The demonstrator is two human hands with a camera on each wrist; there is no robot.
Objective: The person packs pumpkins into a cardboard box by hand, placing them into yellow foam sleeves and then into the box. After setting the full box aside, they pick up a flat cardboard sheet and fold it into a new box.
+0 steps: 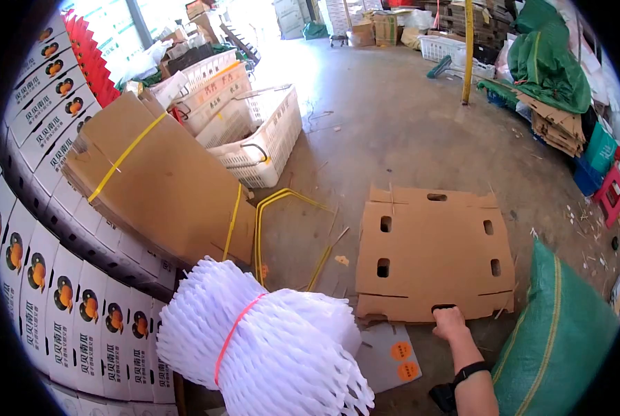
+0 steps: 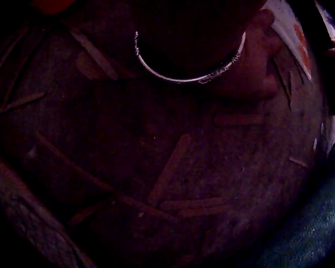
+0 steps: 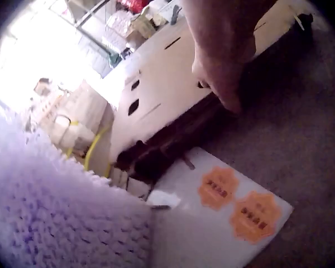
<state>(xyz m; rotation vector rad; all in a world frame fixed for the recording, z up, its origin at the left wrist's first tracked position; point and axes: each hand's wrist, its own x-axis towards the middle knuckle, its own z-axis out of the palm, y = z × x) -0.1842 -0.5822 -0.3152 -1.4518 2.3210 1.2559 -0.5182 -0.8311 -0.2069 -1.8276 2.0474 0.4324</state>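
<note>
A flat brown cardboard carton blank (image 1: 434, 243) with several cut-out slots spreads out ahead of me. My right hand (image 1: 450, 324) grips its near edge at the middle slot, and the right wrist view shows the fingers (image 3: 229, 97) curled at that edge. Under the near edge, a dark gap shows in that view. Nearby lies a pale panel (image 3: 178, 229) with two orange stickers. My left hand (image 2: 248, 72) appears only in the dark left wrist view, behind a thin silver bangle (image 2: 178, 80); its fingers are mostly lost in shadow.
White foam netting (image 1: 254, 340) tied with a pink band stands at front left. Strapped cardboard (image 1: 164, 180) leans by stacked printed cartons (image 1: 88, 312). White crates (image 1: 275, 139) sit beyond. A green sack (image 1: 559, 333) is at right, a yellow pole (image 1: 468, 55) farther back.
</note>
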